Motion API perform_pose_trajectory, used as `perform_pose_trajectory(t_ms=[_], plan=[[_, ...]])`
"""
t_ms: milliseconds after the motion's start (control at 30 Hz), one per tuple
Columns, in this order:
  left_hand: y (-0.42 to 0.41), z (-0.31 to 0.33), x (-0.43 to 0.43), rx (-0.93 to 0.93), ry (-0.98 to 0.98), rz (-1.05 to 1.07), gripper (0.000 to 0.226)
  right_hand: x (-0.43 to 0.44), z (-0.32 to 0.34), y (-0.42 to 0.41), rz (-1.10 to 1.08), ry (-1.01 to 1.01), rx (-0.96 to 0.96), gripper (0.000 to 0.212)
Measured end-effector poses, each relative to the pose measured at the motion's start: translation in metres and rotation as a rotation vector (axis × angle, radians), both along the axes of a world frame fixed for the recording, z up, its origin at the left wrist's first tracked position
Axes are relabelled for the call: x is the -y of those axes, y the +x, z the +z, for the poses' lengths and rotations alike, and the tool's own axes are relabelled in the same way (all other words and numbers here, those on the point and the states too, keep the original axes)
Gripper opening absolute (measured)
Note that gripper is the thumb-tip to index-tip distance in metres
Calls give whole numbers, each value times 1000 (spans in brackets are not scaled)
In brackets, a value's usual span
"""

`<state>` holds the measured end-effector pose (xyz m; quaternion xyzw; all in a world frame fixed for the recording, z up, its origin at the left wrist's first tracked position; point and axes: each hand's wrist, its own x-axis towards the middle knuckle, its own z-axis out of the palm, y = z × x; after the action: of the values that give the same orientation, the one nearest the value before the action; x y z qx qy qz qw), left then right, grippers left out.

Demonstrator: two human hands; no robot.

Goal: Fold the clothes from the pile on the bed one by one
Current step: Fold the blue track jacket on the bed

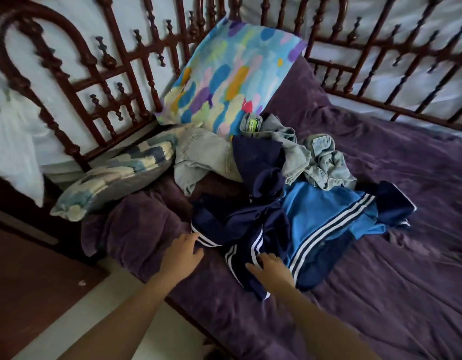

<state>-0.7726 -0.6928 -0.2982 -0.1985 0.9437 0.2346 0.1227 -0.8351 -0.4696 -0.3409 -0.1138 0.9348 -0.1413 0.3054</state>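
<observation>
The fingers [195, 240] of the left hand [184, 252] touched the navy garment's [240, 224] white-striped hem; whether they pinched it could not be told. The right hand [274, 270] gripped the same garment, fingers curled into the fabric. It lay at the near edge of the pile [266, 162], beside a blue top [310, 216], on the purple bed [380, 281].

The purple bed [380, 281] carries 1 clothes pile [289, 203], 1 bright pillow [232, 74] (propped up) and 1 pale pillow [115, 175].
</observation>
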Motion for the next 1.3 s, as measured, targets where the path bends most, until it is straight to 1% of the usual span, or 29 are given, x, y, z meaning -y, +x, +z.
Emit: perform_pose_trajectory(t_ms=[167, 267, 367, 433, 467, 567, 633, 667, 700, 733, 833, 867, 1033, 1100, 1200, 1300], plan=[[-37, -18, -30, 57, 73, -107, 49, -29, -3, -20, -133, 0, -13, 54], [-65, -25, -56, 61, 79, -179, 49, -48, -12, -37, -204, -65, -22, 48], [-95, -32, -82, 77, 68, -228, 49, -68, -30, -59, -422, -150, -29, 44], [-114, -39, -97, 84, 53, -269, 48, -83, -46, -73, -568, -98, 8, 48], [-123, -43, -104, 89, 51, -285, 48, -90, -55, -78, -605, -49, 49, 51], [-138, -53, -122, 102, 70, -308, 47, -102, -79, -84, -625, 29, 199, 67], [-141, -59, -127, 109, 86, -312, 47, -99, -88, -84, -620, 41, 231, 76], [-140, -61, -128, 117, 87, -313, 46, -95, -91, -84, -619, 59, 227, 77], [-138, -62, -128, 130, 85, -317, 46, -92, -93, -84, -620, 79, 217, 73], [-136, -62, -128, 144, 80, -320, 46, -90, -94, -84, -619, 92, 206, 64], [-131, -61, -122, 155, 63, -323, 43, -92, -94, -86, -615, 82, 162, 25], [-131, -59, -121, 151, 63, -321, 42, -95, -92, -87, -622, 73, 150, 18], [-130, -41, -120, 105, 70, -351, 40, -103, -61, -74, -718, -48, 132, 2], [-129, -30, -124, 67, 88, -388, 41, -115, -39, -65, -805, -127, 74, 8], [-129, -11, -133, -19, 123, -449, 41, -152, 17, -54, -912, -229, -123, 11], [-128, 8, -147, -99, 146, -539, 43, -193, 92, -44, -952, -199, -367, 14]])
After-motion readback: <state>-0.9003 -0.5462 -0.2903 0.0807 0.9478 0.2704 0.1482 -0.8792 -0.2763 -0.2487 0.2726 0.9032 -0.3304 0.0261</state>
